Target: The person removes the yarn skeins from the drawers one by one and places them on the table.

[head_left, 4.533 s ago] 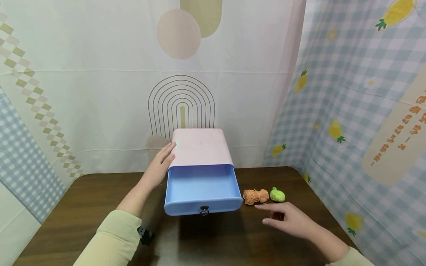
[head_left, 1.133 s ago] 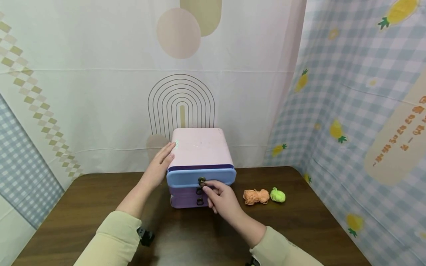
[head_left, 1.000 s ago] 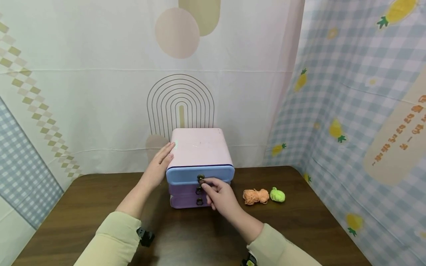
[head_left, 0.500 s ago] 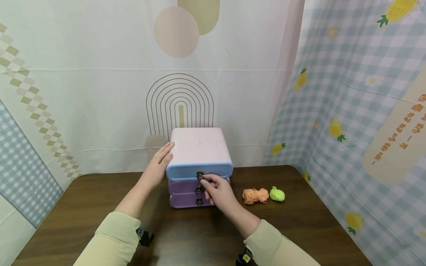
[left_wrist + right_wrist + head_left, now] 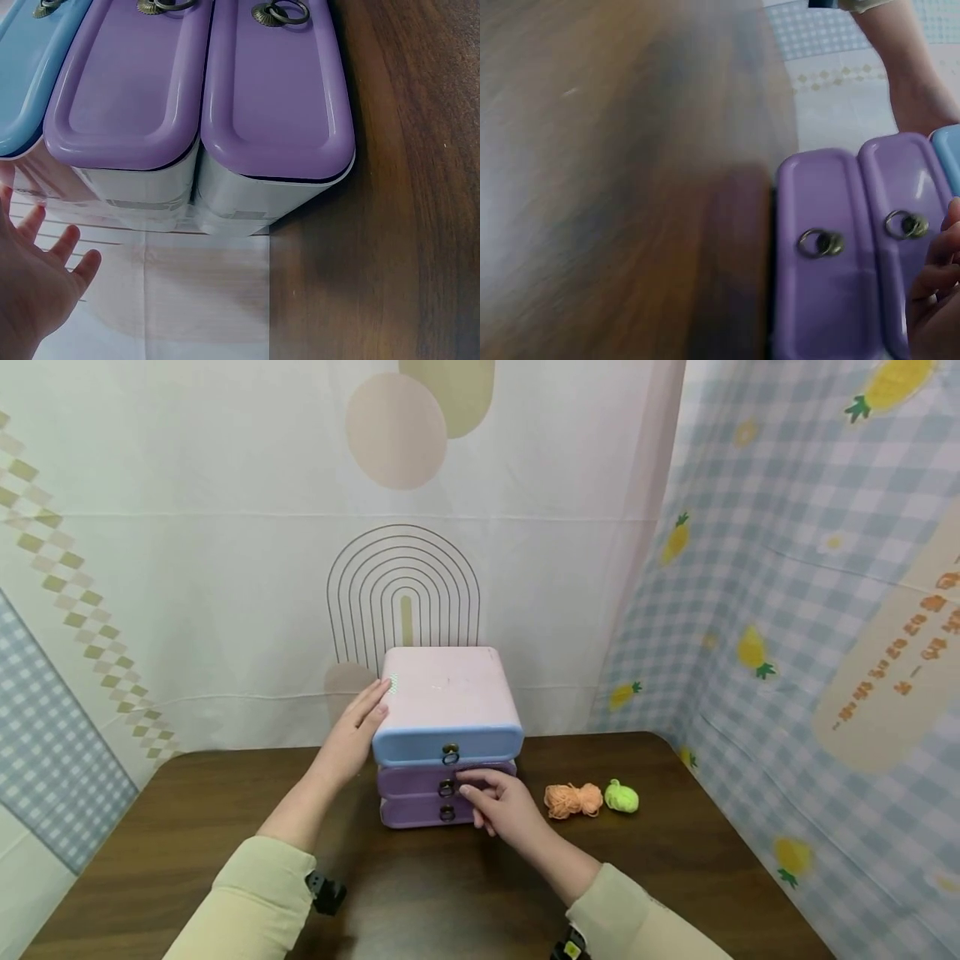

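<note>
A small drawer cabinet with a pale pink top (image 5: 450,689) stands on the table. Its blue top drawer (image 5: 412,747) is pushed in, above two closed purple drawers (image 5: 408,782). My left hand (image 5: 352,735) lies with extended fingers against the cabinet's upper left side. In front of the purple drawers is my right hand (image 5: 506,806), fingers bent, index fingertip beside the middle drawer's ring pull (image 5: 446,787). In the right wrist view, the middle ring pull (image 5: 906,225) hangs free of the fingers. The blue drawer's ring pull (image 5: 450,754) hangs untouched.
A bundle of orange yarn (image 5: 573,800) and a small green yarn ball (image 5: 622,796) lie on the brown wooden table (image 5: 420,902), right of the cabinet. Printed cloth (image 5: 570,610) hangs close behind and along the right side.
The blue drawer, pulled out at first, has slid fully in, pushed by my right hand at its ring. That hand has since let go and moved slightly down. My left hand has stayed put.
</note>
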A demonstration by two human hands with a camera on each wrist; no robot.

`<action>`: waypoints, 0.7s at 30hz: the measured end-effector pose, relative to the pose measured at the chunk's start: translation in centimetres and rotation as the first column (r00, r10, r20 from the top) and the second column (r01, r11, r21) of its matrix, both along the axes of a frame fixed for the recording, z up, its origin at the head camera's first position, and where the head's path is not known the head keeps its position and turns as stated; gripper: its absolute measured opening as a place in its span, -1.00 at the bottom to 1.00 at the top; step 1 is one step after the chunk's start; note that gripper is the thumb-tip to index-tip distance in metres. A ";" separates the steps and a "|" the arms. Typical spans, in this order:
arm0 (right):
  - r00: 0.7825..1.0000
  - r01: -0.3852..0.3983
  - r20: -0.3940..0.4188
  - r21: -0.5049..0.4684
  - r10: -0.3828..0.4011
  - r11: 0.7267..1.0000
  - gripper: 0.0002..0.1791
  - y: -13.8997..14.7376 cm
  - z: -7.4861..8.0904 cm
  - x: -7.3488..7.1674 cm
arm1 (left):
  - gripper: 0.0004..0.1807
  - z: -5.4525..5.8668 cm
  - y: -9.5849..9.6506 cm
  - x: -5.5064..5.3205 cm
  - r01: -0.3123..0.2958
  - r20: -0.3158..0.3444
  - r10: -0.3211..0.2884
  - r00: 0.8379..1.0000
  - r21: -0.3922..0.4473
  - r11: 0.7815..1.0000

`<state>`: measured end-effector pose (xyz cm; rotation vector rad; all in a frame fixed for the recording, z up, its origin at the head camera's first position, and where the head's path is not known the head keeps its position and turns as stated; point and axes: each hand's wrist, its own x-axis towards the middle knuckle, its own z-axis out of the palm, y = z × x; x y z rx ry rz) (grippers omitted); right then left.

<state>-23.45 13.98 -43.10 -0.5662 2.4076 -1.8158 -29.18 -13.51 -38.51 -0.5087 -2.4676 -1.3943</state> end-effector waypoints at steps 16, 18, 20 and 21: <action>0.998 -0.020 0.056 0.074 0.016 0.997 -0.65 3.0 -2.6 0.4 | -0.41 0.0 0.1 -0.1 -0.004 0.000 0.004 1.000 -0.003 1.000; 0.998 -0.024 0.058 0.071 0.020 0.997 -0.64 3.0 -2.7 0.3 | -0.41 0.0 0.1 -0.1 -0.006 -0.002 0.006 1.000 -0.001 1.000; 0.998 -0.028 0.061 0.071 0.024 0.997 -0.64 2.9 -2.8 0.2 | -0.41 -0.1 0.1 -0.1 -0.007 -0.004 0.007 1.000 0.001 1.000; 0.998 -0.031 0.059 0.069 0.027 0.997 -0.64 2.9 -2.8 0.2 | -0.41 -0.1 0.1 -0.1 -0.007 -0.005 0.007 1.000 0.004 1.000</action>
